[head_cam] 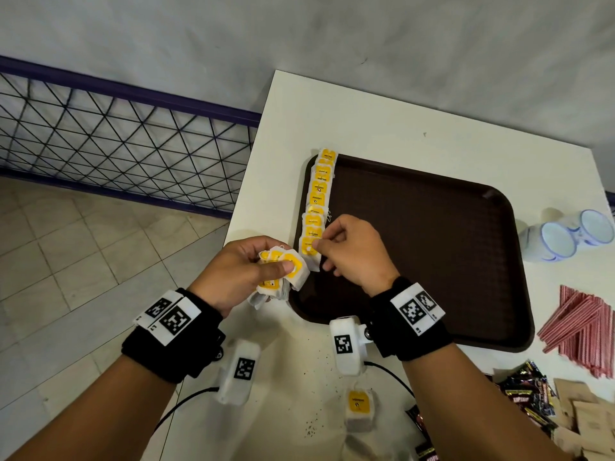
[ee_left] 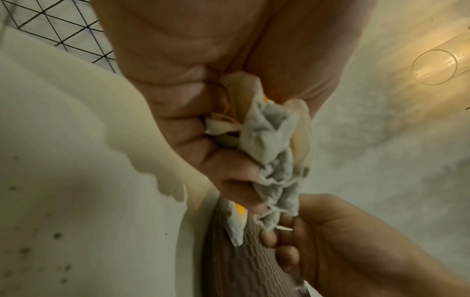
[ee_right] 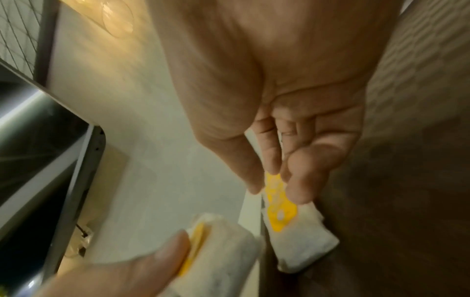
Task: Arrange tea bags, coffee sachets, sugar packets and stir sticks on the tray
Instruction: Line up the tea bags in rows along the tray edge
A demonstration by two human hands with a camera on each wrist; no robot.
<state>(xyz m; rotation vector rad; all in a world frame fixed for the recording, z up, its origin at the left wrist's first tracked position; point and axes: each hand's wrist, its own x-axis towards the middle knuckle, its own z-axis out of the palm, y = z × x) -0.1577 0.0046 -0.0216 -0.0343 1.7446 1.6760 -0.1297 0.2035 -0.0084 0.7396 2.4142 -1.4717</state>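
Observation:
A dark brown tray [head_cam: 432, 247] lies on the white table [head_cam: 366, 121]. Several yellow-tagged tea bags [head_cam: 320, 191] lie in a line along its left rim. My left hand [head_cam: 246, 271] grips a bunch of tea bags [head_cam: 281, 272] [ee_left: 272, 140] just left of the tray's near-left corner. My right hand [head_cam: 349, 251] pinches the yellow tag of one tea bag [head_cam: 308, 251] [ee_right: 292, 231] at the near end of the line, the bag hanging over the tray rim. Another tea bag [head_cam: 359, 410] lies on the table near me.
Red striped stir sticks [head_cam: 585, 331] lie right of the tray. Dark coffee sachets [head_cam: 529, 390] and brown paper packets [head_cam: 585, 417] are piled at the near right. Two white cups [head_cam: 562, 241] lie at the far right. A wire fence [head_cam: 116, 141] stands to the left.

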